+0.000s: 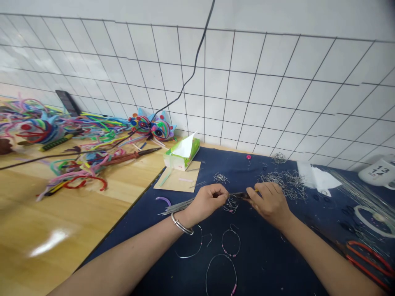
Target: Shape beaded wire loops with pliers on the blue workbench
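Observation:
My right hand [271, 203] is wrapped round a pair of pliers [242, 195], whose dark jaws point left. At their tip my left hand [211, 196], with a silver bangle [182, 224] on its wrist, pinches a thin wire that is mostly hidden by the fingers. Just below the pliers lies a small tangle of wire loops [231, 205]. Nearer to me on the dark blue cloth [173, 271] rest a small wire ring with pink beads [231, 242], a larger beaded ring [221, 273] and an open curved wire [193, 254] with beads.
A tissue box [182, 154] stands behind a cardboard piece [175, 181]. Bent wires [284, 181] are heaped at the back right. Red-handled scissors [370, 259] and a white mug [379, 172] are at right. Colourful pipe cleaners [83, 168] cover the wooden table at left.

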A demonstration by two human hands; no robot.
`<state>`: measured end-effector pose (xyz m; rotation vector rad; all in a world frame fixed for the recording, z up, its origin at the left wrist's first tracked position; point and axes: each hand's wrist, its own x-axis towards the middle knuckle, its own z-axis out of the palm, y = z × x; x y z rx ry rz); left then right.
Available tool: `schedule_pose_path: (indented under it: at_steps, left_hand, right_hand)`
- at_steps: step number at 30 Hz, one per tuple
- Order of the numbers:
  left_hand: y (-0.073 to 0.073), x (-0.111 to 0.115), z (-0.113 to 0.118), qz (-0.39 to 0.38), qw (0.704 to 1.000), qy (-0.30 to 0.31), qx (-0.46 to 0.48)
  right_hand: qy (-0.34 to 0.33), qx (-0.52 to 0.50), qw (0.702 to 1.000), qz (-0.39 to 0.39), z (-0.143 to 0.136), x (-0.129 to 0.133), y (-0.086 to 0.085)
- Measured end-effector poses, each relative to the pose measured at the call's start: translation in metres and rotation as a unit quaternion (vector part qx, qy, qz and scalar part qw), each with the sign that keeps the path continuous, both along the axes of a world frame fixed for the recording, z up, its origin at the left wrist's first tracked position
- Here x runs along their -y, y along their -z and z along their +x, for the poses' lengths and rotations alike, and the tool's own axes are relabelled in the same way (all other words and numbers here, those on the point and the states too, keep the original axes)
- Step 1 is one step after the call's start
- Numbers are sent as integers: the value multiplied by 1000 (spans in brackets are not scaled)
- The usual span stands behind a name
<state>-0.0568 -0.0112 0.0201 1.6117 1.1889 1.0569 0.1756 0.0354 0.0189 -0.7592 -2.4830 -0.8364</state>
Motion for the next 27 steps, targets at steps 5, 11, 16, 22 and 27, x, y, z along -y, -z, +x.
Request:
schedule_pose_path:
  at_steps: [5, 11, 16, 22, 27]
  left_hand:
    - [1, 0, 0, 4, 1000, 1, 2]
    - [1, 0, 0, 5, 1000, 0, -3]
    - [0, 1, 1, 6, 1000, -3, 1]
    - [2, 1, 2, -20, 999, 3, 26]
    - [2, 0, 1, -29, 998, 7, 48]
  right_hand:
    - [0, 1, 1000, 12, 1, -1, -1]
    - [-6, 7, 1000, 15, 2, -3, -1]
    - [-10, 2, 1000, 13, 1, -3, -1]
    - [-9, 1, 1000, 24, 0, 1, -1]
    - [-5, 9, 999, 32, -1, 2, -2]
